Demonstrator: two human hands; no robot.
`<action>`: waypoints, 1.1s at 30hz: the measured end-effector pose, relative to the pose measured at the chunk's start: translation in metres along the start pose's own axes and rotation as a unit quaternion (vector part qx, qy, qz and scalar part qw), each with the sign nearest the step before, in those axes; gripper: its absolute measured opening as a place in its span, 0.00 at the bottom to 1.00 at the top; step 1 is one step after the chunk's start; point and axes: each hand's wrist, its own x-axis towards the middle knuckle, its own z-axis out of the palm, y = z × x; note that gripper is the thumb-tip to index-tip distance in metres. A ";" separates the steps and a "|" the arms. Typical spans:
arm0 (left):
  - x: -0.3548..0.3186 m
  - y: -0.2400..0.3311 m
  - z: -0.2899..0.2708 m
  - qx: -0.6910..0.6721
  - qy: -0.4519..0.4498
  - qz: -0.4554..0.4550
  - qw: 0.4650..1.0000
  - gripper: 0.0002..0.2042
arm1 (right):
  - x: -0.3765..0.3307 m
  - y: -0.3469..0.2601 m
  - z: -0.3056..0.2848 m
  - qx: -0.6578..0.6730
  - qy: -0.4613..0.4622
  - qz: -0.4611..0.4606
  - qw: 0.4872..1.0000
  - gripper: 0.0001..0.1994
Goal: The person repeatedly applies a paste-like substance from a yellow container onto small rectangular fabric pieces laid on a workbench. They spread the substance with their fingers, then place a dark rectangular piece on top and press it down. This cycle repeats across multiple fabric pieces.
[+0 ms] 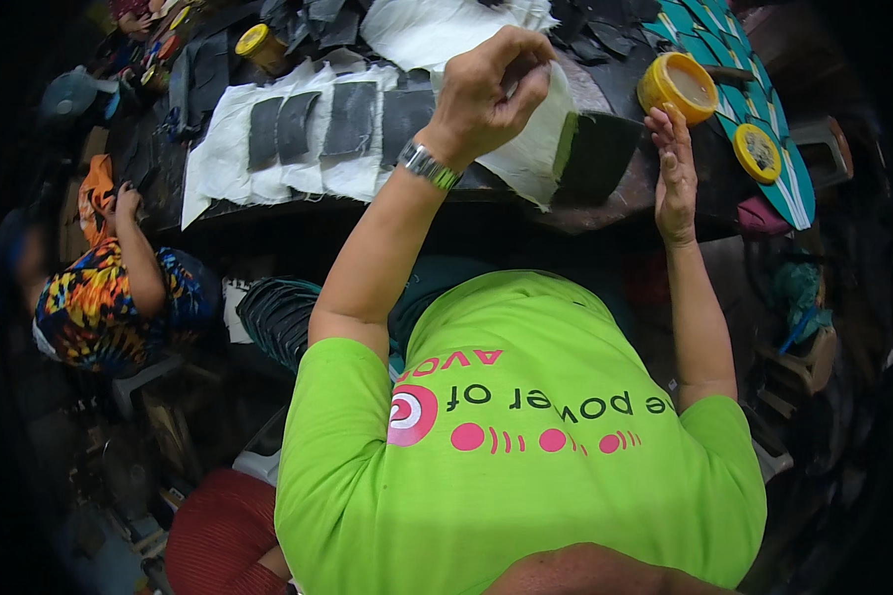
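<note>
My left hand [498, 97], a metal watch on its wrist, hovers over the middle of the work table with its fingers curled into a pinch; what they hold, if anything, is hidden. Just beyond and below it is a piece of white cloth [531, 159], beside a dark grey piece [597, 159] at the table's near edge. My right hand [674, 177] is upright with fingers stretched out. Its fingertips are at the near side of a yellow tub [657, 87] containing pale brownish paste; whether they touch it I cannot tell.
Dark rectangular pieces [348, 119] lie in a row on white cloth [230, 183] to the left. A second yellow tub [258, 42] stands behind them. A paste-smeared yellow lid [757, 153] rests on green cut sheets [789, 188] at right. Another person [119, 297] sits at far left.
</note>
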 end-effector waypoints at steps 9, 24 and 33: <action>-0.010 0.078 -0.167 0.164 -0.036 -0.007 0.986 0.07 | -0.002 -0.004 0.003 -0.082 -0.052 -0.003 0.995 0.33; -0.034 -0.076 -0.413 0.398 -0.025 -0.309 0.863 0.12 | -0.002 -0.004 0.007 -0.137 -0.067 0.013 0.988 0.33; -0.022 -0.158 -0.414 0.585 -0.001 -0.346 0.734 0.17 | 0.000 -0.007 0.010 -0.137 -0.064 0.026 0.988 0.33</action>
